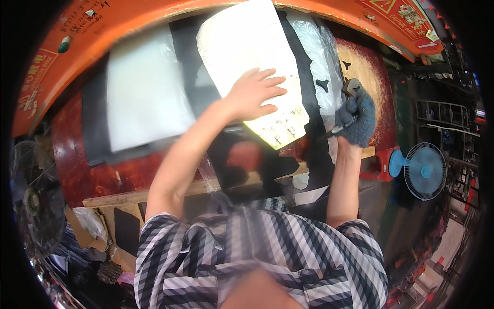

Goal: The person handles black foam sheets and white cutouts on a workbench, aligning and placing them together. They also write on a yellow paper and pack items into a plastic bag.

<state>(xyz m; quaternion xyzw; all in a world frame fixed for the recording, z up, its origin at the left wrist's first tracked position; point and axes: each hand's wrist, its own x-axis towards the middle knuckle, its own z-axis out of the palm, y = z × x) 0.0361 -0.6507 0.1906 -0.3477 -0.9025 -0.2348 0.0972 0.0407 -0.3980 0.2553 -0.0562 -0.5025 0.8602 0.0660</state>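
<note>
My bare left hand point(257, 94) lies flat with fingers spread on a large white and yellow paper sheet point(242, 38) that carries handwriting. The sheet rests over black material on the work table. My right hand point(356, 119), in a grey-blue knitted glove, is closed at the right side. A small tan and grey curved piece point(352, 86) shows at its fingertips, and a dark pen-like rod point(343, 126) sticks out from its lower side. Just left of the glove, a small black three-armed cutout point(322, 85) lies on clear plastic film point(314, 46).
A white sheet stack point(144, 92) lies on black material at left. A worn tan board point(368, 77) is at right, with another small black cutout point(347, 65) on it. An orange machine beam point(154, 15) spans the far side. A blue fan point(425, 171) stands at right.
</note>
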